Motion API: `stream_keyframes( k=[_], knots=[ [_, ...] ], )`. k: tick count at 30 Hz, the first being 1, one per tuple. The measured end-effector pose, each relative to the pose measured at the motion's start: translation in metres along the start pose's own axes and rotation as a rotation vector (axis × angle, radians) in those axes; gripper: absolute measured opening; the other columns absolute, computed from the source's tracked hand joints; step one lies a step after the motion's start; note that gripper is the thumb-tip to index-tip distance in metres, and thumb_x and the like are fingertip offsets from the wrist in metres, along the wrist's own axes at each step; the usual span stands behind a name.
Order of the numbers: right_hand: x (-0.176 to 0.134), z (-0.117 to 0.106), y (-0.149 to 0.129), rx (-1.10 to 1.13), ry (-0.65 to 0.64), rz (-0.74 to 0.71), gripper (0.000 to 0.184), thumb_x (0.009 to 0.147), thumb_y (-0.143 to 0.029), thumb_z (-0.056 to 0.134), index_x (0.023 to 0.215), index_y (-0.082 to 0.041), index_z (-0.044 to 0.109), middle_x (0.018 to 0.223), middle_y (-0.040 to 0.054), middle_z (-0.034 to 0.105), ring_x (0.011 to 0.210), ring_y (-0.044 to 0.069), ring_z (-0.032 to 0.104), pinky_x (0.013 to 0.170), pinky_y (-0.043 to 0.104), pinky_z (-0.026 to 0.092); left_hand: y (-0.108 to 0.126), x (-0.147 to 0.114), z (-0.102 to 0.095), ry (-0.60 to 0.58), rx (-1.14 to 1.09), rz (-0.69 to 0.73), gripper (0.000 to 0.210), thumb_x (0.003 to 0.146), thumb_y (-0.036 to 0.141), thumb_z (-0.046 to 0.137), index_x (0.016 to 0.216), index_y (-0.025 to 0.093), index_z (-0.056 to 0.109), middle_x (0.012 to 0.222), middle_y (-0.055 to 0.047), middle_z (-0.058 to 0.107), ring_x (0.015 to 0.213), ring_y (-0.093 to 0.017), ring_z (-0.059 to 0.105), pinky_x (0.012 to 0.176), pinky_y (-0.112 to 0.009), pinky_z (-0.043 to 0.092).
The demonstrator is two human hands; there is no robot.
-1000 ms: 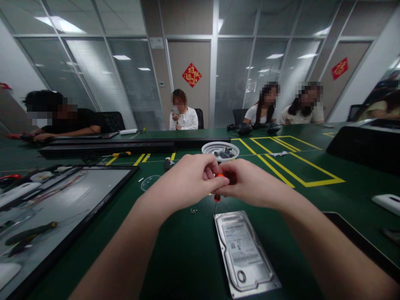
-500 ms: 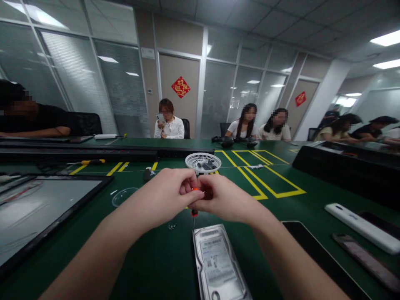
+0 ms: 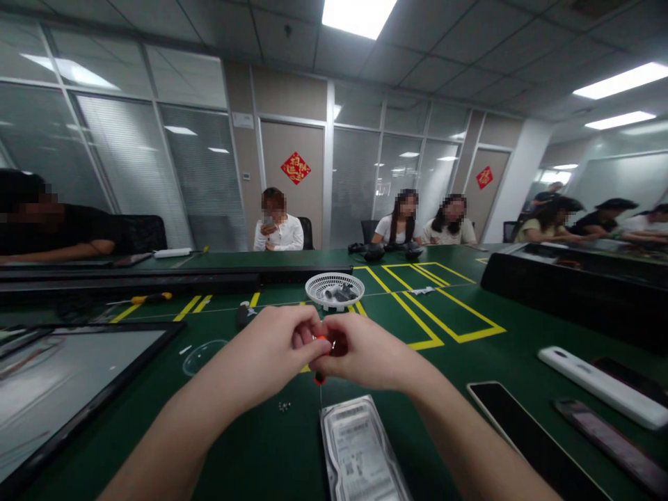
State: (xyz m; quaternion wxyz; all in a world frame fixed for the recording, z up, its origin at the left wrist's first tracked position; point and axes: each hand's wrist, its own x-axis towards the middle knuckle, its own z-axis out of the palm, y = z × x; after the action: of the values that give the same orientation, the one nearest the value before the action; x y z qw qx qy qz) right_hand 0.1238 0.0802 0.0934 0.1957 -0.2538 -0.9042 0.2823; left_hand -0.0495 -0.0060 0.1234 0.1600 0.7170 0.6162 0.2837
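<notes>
Both hands meet over the green table, fingers closed around the orange and black handle of a screwdriver [image 3: 320, 378]. My left hand [image 3: 282, 348] grips it from the left, and my right hand [image 3: 362, 351] pinches it from the right. The thin shaft points down to the far left corner of a silver hard drive [image 3: 360, 452], which lies label up between my forearms. Whether the tip sits in a screw cannot be made out. Several small screws [image 3: 284, 406] lie loose to the left of the drive. My fingers cover most of the handle.
A white basket [image 3: 334, 278] holding dark small parts stands beyond my hands. At left are a framed panel [image 3: 104, 376], a clear lid [image 3: 201, 356] and a yellow-handled tool [image 3: 151, 298]. Phones [image 3: 532, 431] and a white bar-shaped device [image 3: 600, 387] lie at right. People sit across the table.
The view has tilted up, so the table, drive and hands appear lower in the picture. Both hands stay on the screwdriver, its shaft still at the drive's corner.
</notes>
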Motion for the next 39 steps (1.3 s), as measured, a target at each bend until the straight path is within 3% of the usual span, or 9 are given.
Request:
stream_keyframes(
  k=[6, 11, 15, 18, 22, 25, 29, 33, 39],
  knots=[
    [-0.0011, -0.0023, -0.0014, 0.020, -0.027, -0.038, 0.021, 0.081, -0.022, 0.072, 0.102, -0.019, 0.069, 0.086, 0.0013, 0.071, 0.071, 0.014, 0.060, 0.056, 0.023, 0.035, 0.0066, -0.0040, -0.0049, -0.009, -0.024, 0.014, 0.015, 0.088, 0.033, 0.063, 0.092, 0.021, 0.071, 0.089, -0.001, 0.074, 0.077, -0.018, 0.066, 0.067, -0.026, 0.046],
    [-0.0007, 0.0000, -0.0010, -0.012, 0.006, -0.054, 0.008, 0.082, -0.024, 0.070, 0.087, -0.018, 0.066, 0.078, -0.0002, 0.068, 0.068, 0.014, 0.058, 0.055, 0.023, 0.034, 0.0068, -0.0015, -0.0017, 0.007, -0.003, -0.017, 0.019, 0.088, 0.040, 0.064, 0.087, 0.021, 0.068, 0.078, 0.000, 0.071, 0.070, -0.018, 0.064, 0.062, -0.027, 0.044],
    [-0.0007, -0.0005, -0.0020, 0.013, 0.027, -0.013, 0.021, 0.080, -0.032, 0.077, 0.094, -0.018, 0.068, 0.082, 0.0014, 0.070, 0.069, 0.016, 0.060, 0.055, 0.024, 0.034, 0.0053, -0.0002, -0.0004, -0.003, 0.016, 0.006, 0.019, 0.090, 0.037, 0.061, 0.086, 0.021, 0.070, 0.080, -0.001, 0.071, 0.074, -0.018, 0.065, 0.065, -0.028, 0.044],
    [-0.0014, -0.0018, -0.0032, 0.043, 0.020, -0.006, 0.027, 0.078, -0.026, 0.078, 0.103, -0.019, 0.069, 0.088, 0.0028, 0.072, 0.072, 0.016, 0.061, 0.056, 0.023, 0.036, 0.0075, -0.0022, -0.0031, -0.014, 0.005, 0.022, 0.019, 0.090, 0.035, 0.059, 0.089, 0.021, 0.072, 0.089, -0.003, 0.074, 0.079, -0.019, 0.066, 0.070, -0.028, 0.046],
    [-0.0005, 0.0007, -0.0017, 0.046, 0.009, -0.012, 0.019, 0.080, -0.017, 0.071, 0.099, -0.018, 0.071, 0.087, 0.0028, 0.073, 0.072, 0.016, 0.063, 0.056, 0.023, 0.037, 0.0090, -0.0032, -0.0029, 0.012, -0.026, -0.006, 0.019, 0.088, 0.038, 0.062, 0.092, 0.021, 0.068, 0.085, -0.003, 0.073, 0.075, -0.019, 0.065, 0.064, -0.028, 0.045],
    [0.0011, 0.0034, 0.0002, 0.046, 0.013, -0.001, 0.012, 0.080, -0.022, 0.072, 0.092, -0.017, 0.071, 0.081, 0.0023, 0.072, 0.069, 0.016, 0.063, 0.055, 0.023, 0.037, 0.0063, -0.0014, 0.0008, 0.002, -0.027, -0.023, 0.022, 0.088, 0.042, 0.063, 0.087, 0.020, 0.066, 0.078, -0.002, 0.071, 0.070, -0.018, 0.064, 0.060, -0.027, 0.043],
    [0.0013, 0.0010, -0.0010, 0.087, -0.045, -0.013, 0.025, 0.079, -0.036, 0.079, 0.095, -0.019, 0.072, 0.080, 0.0021, 0.073, 0.070, 0.017, 0.064, 0.055, 0.024, 0.038, 0.0039, -0.0019, -0.0001, -0.020, 0.009, -0.007, 0.020, 0.091, 0.037, 0.060, 0.087, 0.020, 0.069, 0.078, -0.002, 0.071, 0.071, -0.018, 0.064, 0.063, -0.027, 0.044],
    [-0.0001, -0.0038, -0.0036, 0.086, -0.010, -0.024, 0.025, 0.080, -0.020, 0.071, 0.105, -0.020, 0.071, 0.089, 0.0027, 0.074, 0.073, 0.016, 0.065, 0.057, 0.023, 0.039, 0.0074, -0.0060, -0.0062, 0.005, 0.011, 0.041, 0.015, 0.091, 0.033, 0.060, 0.095, 0.023, 0.070, 0.092, -0.001, 0.074, 0.084, -0.018, 0.067, 0.074, -0.028, 0.047],
    [0.0016, 0.0001, -0.0015, 0.004, 0.046, -0.015, 0.019, 0.079, -0.034, 0.078, 0.086, -0.019, 0.070, 0.077, 0.0007, 0.070, 0.068, 0.015, 0.061, 0.054, 0.024, 0.035, 0.0098, -0.0051, -0.0033, 0.005, 0.015, -0.023, 0.021, 0.089, 0.041, 0.064, 0.085, 0.020, 0.065, 0.080, -0.001, 0.070, 0.073, -0.018, 0.063, 0.063, -0.026, 0.044]
  ],
)
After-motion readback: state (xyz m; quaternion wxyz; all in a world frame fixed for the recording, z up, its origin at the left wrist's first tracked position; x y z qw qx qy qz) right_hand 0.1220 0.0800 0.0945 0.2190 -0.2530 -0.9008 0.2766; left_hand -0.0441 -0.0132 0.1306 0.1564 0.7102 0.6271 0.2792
